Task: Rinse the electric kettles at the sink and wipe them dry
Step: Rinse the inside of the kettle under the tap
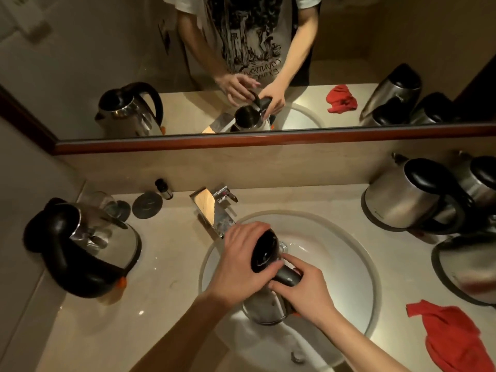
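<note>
Over the sink (357, 267), we hold a kettle (264, 307): our left hand (241, 261) has its grip clamped on the black lid (264, 251), our right hand (308, 294) wrapped round the handle (287, 276). Left of the sink an open kettle (88, 251) stands on the desk (171, 264); right of it lies a red cloth (453, 339).

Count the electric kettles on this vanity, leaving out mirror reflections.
5. One held over the sink; one, lid open, on the left counter; three on the right: back, far back corner, and front edge. More may sit out of frame.
</note>
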`<act>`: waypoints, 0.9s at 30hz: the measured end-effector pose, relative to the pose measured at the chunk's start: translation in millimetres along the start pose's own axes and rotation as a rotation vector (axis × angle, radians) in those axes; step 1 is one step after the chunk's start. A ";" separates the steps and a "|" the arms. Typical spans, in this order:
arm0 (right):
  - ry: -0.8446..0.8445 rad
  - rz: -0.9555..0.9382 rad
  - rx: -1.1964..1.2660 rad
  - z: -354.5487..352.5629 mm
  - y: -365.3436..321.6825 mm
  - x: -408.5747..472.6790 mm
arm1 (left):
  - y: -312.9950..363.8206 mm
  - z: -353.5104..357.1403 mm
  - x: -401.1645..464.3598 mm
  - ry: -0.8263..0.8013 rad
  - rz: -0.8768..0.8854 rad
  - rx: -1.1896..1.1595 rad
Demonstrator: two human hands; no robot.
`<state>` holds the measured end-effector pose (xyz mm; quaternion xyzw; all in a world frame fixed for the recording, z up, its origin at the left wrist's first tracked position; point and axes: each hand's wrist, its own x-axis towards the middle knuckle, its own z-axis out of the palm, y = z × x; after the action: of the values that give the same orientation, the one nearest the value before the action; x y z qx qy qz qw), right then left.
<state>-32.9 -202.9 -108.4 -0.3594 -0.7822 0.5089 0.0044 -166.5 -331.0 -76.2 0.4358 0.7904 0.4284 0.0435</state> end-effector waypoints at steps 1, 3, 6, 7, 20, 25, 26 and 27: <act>-0.012 0.004 0.052 1.8 3.0 2.6 | -5.1 -9.3 8.1 0.032 -0.049 -0.033; -0.029 -0.013 0.105 5.5 5.9 8.8 | -22.4 -29.6 30.0 0.120 -0.083 -0.007; -0.032 -0.044 0.138 12.0 4.6 18.4 | -56.5 -51.5 66.7 0.037 -0.060 0.213; -0.033 -0.052 0.152 14.5 3.8 21.4 | -65.4 -55.2 76.6 -0.057 -0.072 0.260; 0.019 -0.122 0.232 24.4 -2.5 55.0 | -109.6 -53.6 131.8 -0.356 -0.122 0.413; -0.015 -0.121 0.211 26.5 -2.6 59.6 | -109.3 -42.5 134.2 -0.230 -0.260 0.424; -0.011 -0.125 0.207 26.9 -3.6 60.0 | -108.9 -39.6 135.1 -0.213 -0.285 0.425; -0.008 -0.129 0.203 26.9 -4.1 60.1 | -107.8 -37.2 135.8 -0.197 -0.307 0.433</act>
<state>-89.7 -191.1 -139.6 -0.3038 -0.7481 0.5857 0.0705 -336.9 -283.4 -88.5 0.3497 0.9122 0.1935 0.0905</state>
